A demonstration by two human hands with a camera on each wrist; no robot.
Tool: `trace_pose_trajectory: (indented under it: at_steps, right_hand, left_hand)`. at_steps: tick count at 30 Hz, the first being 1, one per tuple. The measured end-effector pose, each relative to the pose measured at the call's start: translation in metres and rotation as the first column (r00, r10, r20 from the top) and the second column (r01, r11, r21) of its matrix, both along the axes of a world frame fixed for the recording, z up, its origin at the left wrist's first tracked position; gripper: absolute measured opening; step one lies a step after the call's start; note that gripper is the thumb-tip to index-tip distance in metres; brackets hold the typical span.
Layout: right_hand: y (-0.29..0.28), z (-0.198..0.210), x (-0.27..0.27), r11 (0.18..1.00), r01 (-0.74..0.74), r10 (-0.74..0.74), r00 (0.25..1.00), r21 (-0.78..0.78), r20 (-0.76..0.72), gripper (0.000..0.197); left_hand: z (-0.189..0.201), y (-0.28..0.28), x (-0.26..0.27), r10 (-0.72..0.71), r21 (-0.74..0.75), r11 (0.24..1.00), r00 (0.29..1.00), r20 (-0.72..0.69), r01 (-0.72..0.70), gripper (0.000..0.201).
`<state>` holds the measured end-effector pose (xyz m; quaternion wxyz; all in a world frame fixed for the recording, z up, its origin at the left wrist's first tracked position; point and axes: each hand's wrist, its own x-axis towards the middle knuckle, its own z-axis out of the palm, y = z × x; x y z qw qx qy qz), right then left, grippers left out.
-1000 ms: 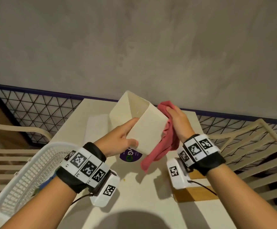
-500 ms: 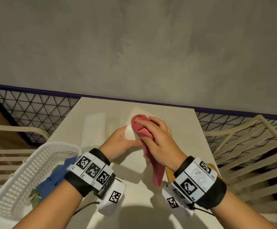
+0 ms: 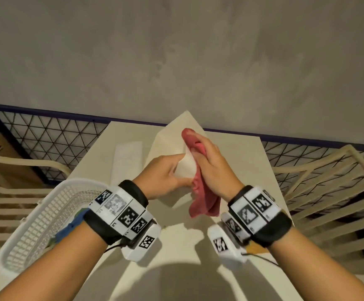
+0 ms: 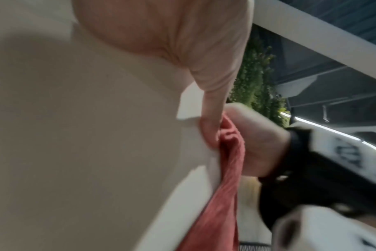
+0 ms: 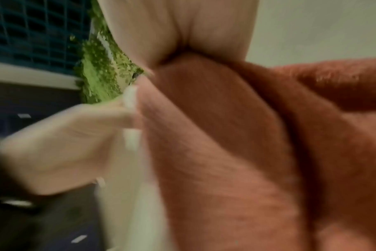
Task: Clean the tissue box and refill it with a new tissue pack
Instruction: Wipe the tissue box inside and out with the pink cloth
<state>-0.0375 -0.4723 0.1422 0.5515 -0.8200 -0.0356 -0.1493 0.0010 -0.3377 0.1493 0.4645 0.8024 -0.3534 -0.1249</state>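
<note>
The tissue box (image 3: 176, 135) is up off the table (image 3: 231, 153), near end clamped in my left hand (image 3: 162, 180). My right hand (image 3: 214, 168) presses the red cloth (image 3: 202, 205) flat against its side — still wiping. Next, I'd turn the box to an unwiped face.

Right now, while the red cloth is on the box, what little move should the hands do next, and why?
Probably slide the right hand and its red cloth down along the box's side. The left hand grips the cream tissue box, tilted above the table, and the cloth lies pressed flat against one face, so finishing that wipe looks like the natural next bit.
</note>
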Motion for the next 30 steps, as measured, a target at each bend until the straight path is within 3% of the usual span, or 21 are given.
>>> trace_pose_trajectory:
  at_steps: [2, 4, 7, 9, 11, 13, 16, 18, 21, 23, 25, 28, 30]
  right_hand:
    - [-0.016, -0.003, 0.017, 0.991, 0.084, -0.074, 0.992, 0.101, -0.099, 0.033]
    - [-0.034, -0.009, 0.024, 0.963, 0.200, -0.170, 0.970, 0.180, -0.173, 0.032]
    - [-0.053, -0.020, 0.020, 0.850, 0.355, -0.289, 0.932, 0.389, -0.221, 0.032]
    - [-0.055, -0.027, 0.016, 0.775, 0.381, -0.234, 0.914, 0.505, -0.331, 0.036]
    - [-0.051, -0.031, 0.011, 0.686, 0.333, -0.030, 0.901, 0.647, -0.432, 0.062]
    - [-0.047, -0.029, 0.006, 0.651, 0.292, 0.069, 0.897, 0.701, -0.437, 0.083]
    - [-0.046, -0.030, 0.005, 0.593, 0.280, 0.019, 0.933, 0.755, -0.361, 0.098]
    - [-0.044, -0.028, 0.003, 0.578, 0.287, -0.023, 0.941, 0.764, -0.336, 0.093]
    - [-0.036, -0.020, -0.005, 0.655, 0.313, -0.119, 0.942, 0.687, -0.315, 0.062]
    - [-0.033, -0.020, -0.009, 0.717, 0.295, -0.164, 0.952, 0.631, -0.259, 0.063]
    - [-0.024, -0.021, -0.012, 0.809, 0.284, -0.207, 0.957, 0.515, -0.202, 0.069]
    - [-0.006, -0.032, -0.013, 0.946, 0.285, -0.285, 0.958, 0.155, -0.025, 0.065]
    - [0.006, -0.033, -0.015, 0.916, 0.367, -0.332, 0.920, -0.160, 0.210, 0.043]
  left_hand:
    - [0.006, -0.002, -0.005, -0.040, 0.005, 0.999, 0.999, 0.007, 0.040, 0.029]
    - [0.008, -0.002, -0.009, -0.043, -0.023, 0.999, 0.999, -0.018, 0.043, 0.029]
    - [0.008, -0.002, -0.006, -0.030, -0.088, 0.996, 0.991, -0.132, 0.019, 0.031]
    - [0.006, -0.003, -0.005, -0.052, -0.109, 0.993, 0.984, -0.169, 0.034, 0.032]
    - [0.003, -0.008, -0.005, -0.045, -0.111, 0.993, 0.988, -0.147, 0.028, 0.030]
    - [0.002, -0.011, -0.005, 0.011, -0.157, 0.987, 0.985, -0.172, -0.038, 0.025]
    - [0.003, -0.014, 0.000, 0.035, -0.278, 0.951, 0.938, -0.344, -0.137, 0.023]
    - [0.004, -0.014, 0.001, 0.021, -0.290, 0.946, 0.918, -0.397, -0.147, 0.023]
    - [0.003, -0.012, 0.005, -0.008, -0.247, 0.964, 0.912, -0.410, -0.103, 0.037]
    - [0.000, -0.011, 0.010, 0.004, -0.223, 0.968, 0.893, -0.450, -0.116, 0.046]
    - [-0.001, -0.010, 0.011, 0.043, -0.236, 0.955, 0.869, -0.494, -0.182, 0.041]
    - [-0.005, -0.015, 0.010, 0.160, -0.320, 0.870, 0.829, -0.536, -0.376, 0.020]
    - [-0.005, -0.019, 0.009, 0.171, -0.367, 0.826, 0.810, -0.561, -0.428, 0.032]
